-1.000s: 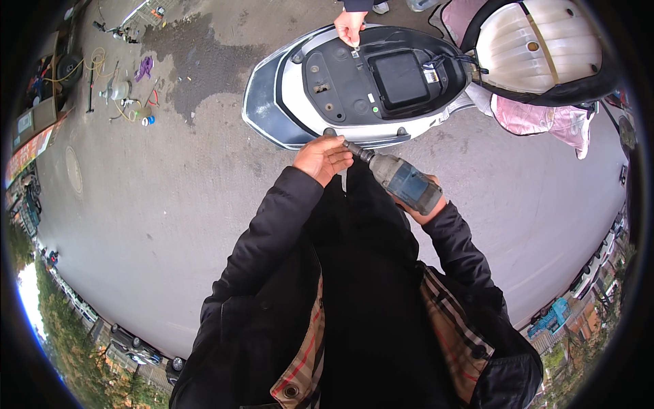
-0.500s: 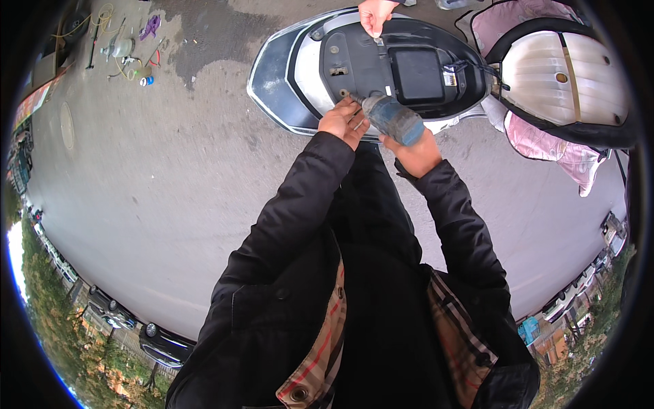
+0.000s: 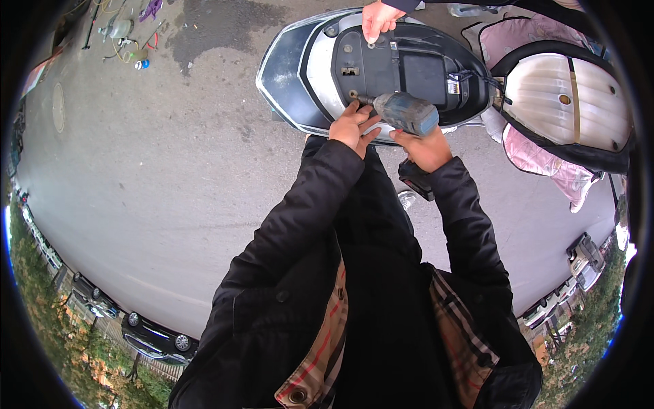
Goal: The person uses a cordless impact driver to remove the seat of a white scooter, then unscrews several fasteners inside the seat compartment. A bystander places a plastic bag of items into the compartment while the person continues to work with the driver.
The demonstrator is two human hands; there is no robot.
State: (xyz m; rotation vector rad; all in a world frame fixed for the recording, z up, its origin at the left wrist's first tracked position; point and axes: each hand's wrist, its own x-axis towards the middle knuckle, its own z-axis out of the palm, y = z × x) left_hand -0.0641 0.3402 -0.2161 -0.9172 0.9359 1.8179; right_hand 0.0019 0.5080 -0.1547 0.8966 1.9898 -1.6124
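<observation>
My right hand (image 3: 430, 150) is closed round a cordless impact driver (image 3: 407, 114) with a blue and grey body. Its nose points left, at a round hole in the black seat compartment (image 3: 340, 58) of a scooter. My left hand (image 3: 351, 128) rests at the compartment's near edge, its fingers apart, their tips next to the driver's nose and the hole. Whether a screw sits at the bit is too small to tell. Another person's hand (image 3: 379, 20) reaches in from the top edge and touches the compartment's far side with its fingertips.
The scooter's raised seat (image 3: 538, 88), white underneath, stands at the right beside a pink cover (image 3: 528, 153). Tools, a hose and a blue-capped can (image 3: 142, 65) lie on the ground at the far left. Parked cars (image 3: 158, 339) line the lower left.
The driver has turned to lie more level, with its nose still at the hole. My left fingers have spread a little. The whole view has shifted slightly.
</observation>
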